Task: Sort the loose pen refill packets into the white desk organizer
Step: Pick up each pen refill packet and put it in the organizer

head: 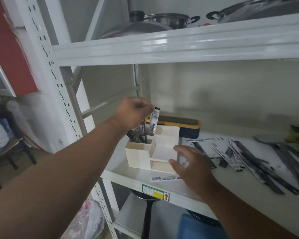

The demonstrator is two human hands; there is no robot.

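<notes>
Pinching a slim black-and-white pen refill packet point(154, 120) by its top, the left hand point(133, 112) has its grip clenched on it, its lower end already inside the rear-left compartment of the white plastic desk organizer point(152, 149) on the white metal shelf point(231, 183). At the organizer's 4 o'clock, the right hand point(190, 163) rests against its wall, fingers spread, grip released and grasping nothing I can make out. Risk, as I judge it: dropped at a tilt, the packet could lean out or tip the light organizer unless that hand braces it. Counting: roughly three or four packets stand in the organizer; one barcode-labelled packet point(166, 178) lies at its 6 o'clock; the loose pile point(240, 156) at 3 o'clock holds maybe ten, too blurred to count exactly.
</notes>
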